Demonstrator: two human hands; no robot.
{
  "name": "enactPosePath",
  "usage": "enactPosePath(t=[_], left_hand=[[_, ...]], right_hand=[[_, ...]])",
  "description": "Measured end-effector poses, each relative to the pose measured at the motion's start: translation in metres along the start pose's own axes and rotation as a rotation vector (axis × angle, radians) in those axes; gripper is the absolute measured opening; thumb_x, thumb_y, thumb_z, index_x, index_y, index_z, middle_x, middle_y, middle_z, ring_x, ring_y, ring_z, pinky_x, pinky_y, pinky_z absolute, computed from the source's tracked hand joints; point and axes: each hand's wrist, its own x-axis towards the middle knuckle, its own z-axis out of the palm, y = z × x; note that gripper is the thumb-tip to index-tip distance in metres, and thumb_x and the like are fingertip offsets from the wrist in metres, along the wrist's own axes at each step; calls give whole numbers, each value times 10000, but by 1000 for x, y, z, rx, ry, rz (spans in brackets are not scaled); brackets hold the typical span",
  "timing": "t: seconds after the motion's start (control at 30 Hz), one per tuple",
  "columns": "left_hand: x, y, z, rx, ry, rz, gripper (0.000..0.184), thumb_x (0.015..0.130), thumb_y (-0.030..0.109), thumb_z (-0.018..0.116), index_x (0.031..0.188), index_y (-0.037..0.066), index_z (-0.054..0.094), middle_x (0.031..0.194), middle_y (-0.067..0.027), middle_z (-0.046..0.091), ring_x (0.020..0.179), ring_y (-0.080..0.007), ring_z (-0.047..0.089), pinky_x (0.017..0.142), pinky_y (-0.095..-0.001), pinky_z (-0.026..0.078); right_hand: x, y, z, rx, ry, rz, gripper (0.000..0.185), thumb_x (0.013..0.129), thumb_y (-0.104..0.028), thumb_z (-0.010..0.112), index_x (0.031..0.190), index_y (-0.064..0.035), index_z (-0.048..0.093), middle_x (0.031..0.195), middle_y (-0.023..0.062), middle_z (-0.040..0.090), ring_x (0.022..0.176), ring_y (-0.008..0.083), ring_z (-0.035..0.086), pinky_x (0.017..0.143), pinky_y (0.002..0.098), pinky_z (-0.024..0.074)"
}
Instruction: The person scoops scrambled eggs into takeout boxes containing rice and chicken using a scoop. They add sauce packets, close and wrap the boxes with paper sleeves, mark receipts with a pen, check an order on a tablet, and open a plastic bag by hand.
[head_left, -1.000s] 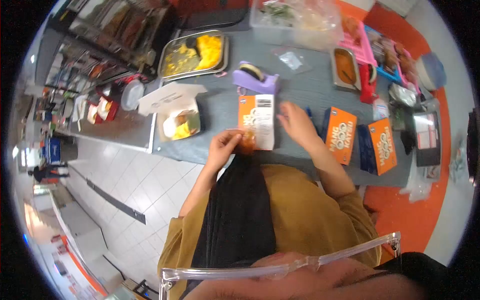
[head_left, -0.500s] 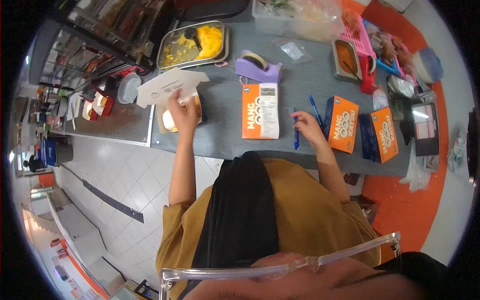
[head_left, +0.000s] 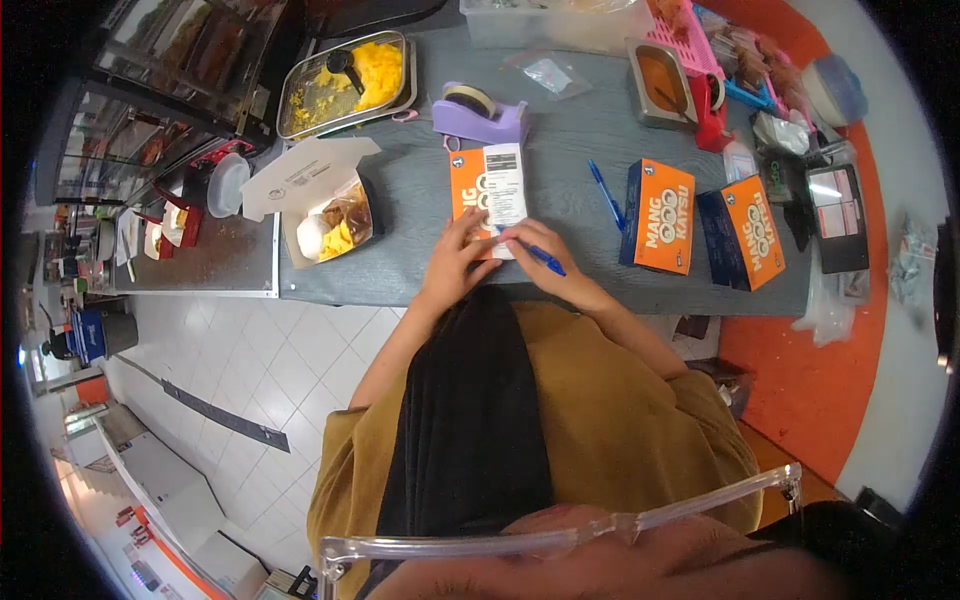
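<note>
An orange printed box (head_left: 464, 183) lies on the table in front of me, with a white receipt (head_left: 506, 188) along its right side. My left hand (head_left: 456, 262) rests on the lower part of the box, fingers stretched out over it. Gripped in my right hand (head_left: 562, 284) is a blue pen (head_left: 545, 260), its tip at the receipt. To the left, an open food box (head_left: 308, 178) with its lid raised holds rice, yellow egg and brown pieces. A purple tape dispenser (head_left: 480, 120) stands just beyond the orange box.
A second blue pen (head_left: 602, 188) lies right of the receipt. Two more orange boxes (head_left: 663, 215) stand farther right. At the back are a metal egg tray (head_left: 293, 118) with a black scoop, a sauce pan (head_left: 648, 112), a clear bag (head_left: 550, 75) and a pink basket (head_left: 690, 45).
My left hand has left the food box lid and moved right onto the orange box. My right hand has brought the pen left to the receipt. The view has shifted slightly.
</note>
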Motion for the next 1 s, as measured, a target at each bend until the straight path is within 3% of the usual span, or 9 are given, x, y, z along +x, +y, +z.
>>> enactPosePath(t=[0.1, 0.2, 0.27, 0.37, 0.6, 0.87, 1.0], left_hand=[[-6, -2, 6, -77, 49, -7, 337, 667, 157, 702, 975, 87, 585, 1240, -141, 430, 1195, -335, 368, 962, -516, 295], [-10, 0, 9, -103, 68, -33, 347, 674, 144, 694, 1001, 100, 586, 1244, -142, 430, 1204, -341, 358, 968, -508, 290], [-11, 0, 10, -55, 45, -40, 385, 664, 105, 701, 1028, 100, 579, 1264, -138, 407, 1226, -344, 323, 1008, -445, 267], [-12, -3, 13, -114, 81, -38, 356, 684, 131, 685, 1025, 115, 586, 1271, -128, 413, 1228, -334, 327, 990, -506, 255], [-15, -6, 20, -151, 101, -50, 365, 680, 131, 691, 1029, 116, 586, 1282, -119, 405, 1242, -332, 304, 1006, -503, 229], [-15, -3, 19, -124, 104, -62, 363, 678, 119, 690, 1026, 108, 587, 1282, -115, 409, 1245, -334, 299, 1009, -508, 218], [-14, -2, 18, -132, 102, -65, 353, 680, 118, 689, 1017, 107, 589, 1280, -115, 412, 1244, -335, 302, 1008, -507, 219]], right_hand=[[-3, 1, -3, -51, -53, -41, 73, 809, -75, 514, 844, -30, 560, 795, 110, 551, 778, 275, 539, 673, 334, 418], [-8, -2, -8, -126, 50, 60, 73, 804, -70, 517, 846, -31, 561, 787, 109, 547, 776, 266, 542, 670, 326, 417], [-10, -3, -8, -97, 90, 99, 73, 799, -57, 511, 846, -30, 560, 783, 107, 546, 757, 262, 540, 661, 324, 415], [-12, -2, -13, -90, 111, 115, 70, 799, -50, 504, 842, -29, 556, 774, 106, 536, 737, 265, 534, 650, 328, 412], [-11, -5, -10, -172, 178, 47, 62, 792, -53, 512, 839, -32, 548, 777, 109, 524, 741, 282, 528, 644, 341, 412], [-12, -9, -6, -190, 27, -29, 73, 783, -54, 519, 846, -47, 555, 804, 102, 533, 778, 280, 523, 669, 356, 411], [-13, -6, -11, -242, 62, -6, 83, 788, -65, 519, 861, -46, 554, 823, 104, 539, 780, 280, 518, 677, 357, 410]])
